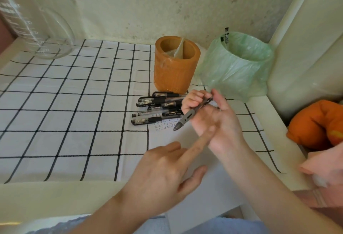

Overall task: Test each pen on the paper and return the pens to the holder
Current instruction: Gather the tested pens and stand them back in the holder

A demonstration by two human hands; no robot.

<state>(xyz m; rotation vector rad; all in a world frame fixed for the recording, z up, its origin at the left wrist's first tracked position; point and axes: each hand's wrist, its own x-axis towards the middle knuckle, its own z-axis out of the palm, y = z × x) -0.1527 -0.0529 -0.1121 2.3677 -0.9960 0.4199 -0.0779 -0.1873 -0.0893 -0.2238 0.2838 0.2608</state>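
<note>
White cloth with black grid lines (55,103) spread over the cream counter (55,196); white paper sheet (213,187) lying at the front, handwritten marks at its far end; container lined with a pale green plastic bag (235,70) at the back right; orange cylindrical holder (176,66) just beside it; left hand (167,168) relaxed, forefinger straight, touching the right palm; right hand (213,120) palm-up, fingers curled; heap of black-capped clear gel pens (157,107) before the holder; grey plastic pen (187,117) gripped in the right hand, tip slanting down-left above the paper.
</note>
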